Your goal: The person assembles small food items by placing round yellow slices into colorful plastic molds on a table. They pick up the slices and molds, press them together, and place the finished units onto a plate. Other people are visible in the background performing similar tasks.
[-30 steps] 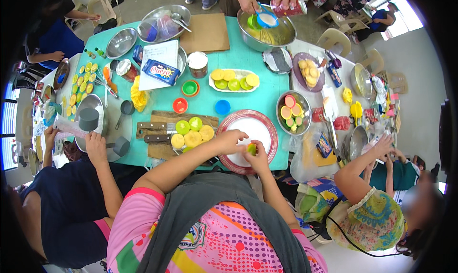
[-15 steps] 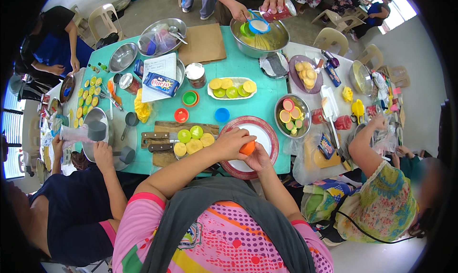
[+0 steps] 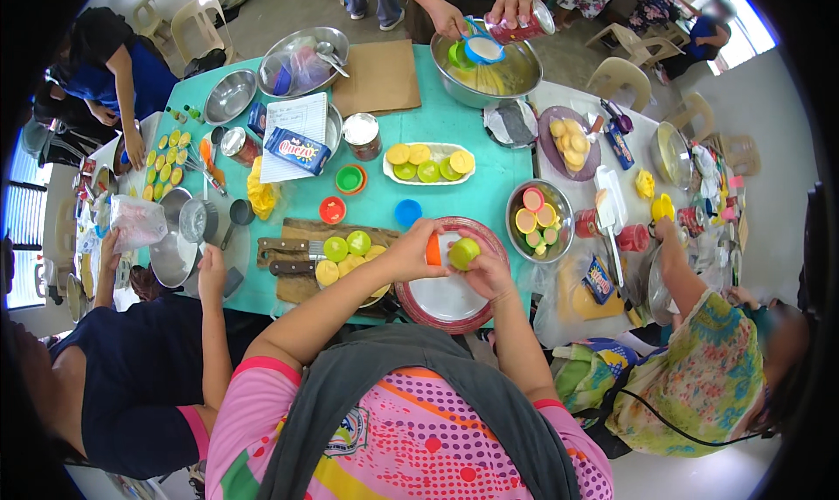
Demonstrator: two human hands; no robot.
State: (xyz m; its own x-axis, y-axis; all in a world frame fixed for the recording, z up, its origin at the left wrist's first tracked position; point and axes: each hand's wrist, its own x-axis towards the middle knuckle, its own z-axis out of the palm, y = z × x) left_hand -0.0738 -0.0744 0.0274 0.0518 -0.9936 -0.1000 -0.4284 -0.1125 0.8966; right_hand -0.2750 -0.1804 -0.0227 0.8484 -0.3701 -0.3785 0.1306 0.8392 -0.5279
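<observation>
green mould (image 3: 464, 253) betw r hand (image 3: 489, 274) fingers, orange mould (image 3: 433, 248) in l hand (image 3: 408, 253)

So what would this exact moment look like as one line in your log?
left hand: holds orange mould cup | right hand: holds green mould cup | both over red-rimmed plate | teal table

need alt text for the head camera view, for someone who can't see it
Seen from above, a person's left hand holds an orange mould and the right hand a green one over a red-rimmed plate. The teal table is crowded with bowls and small coloured cakes, with other people at work around it.
</observation>
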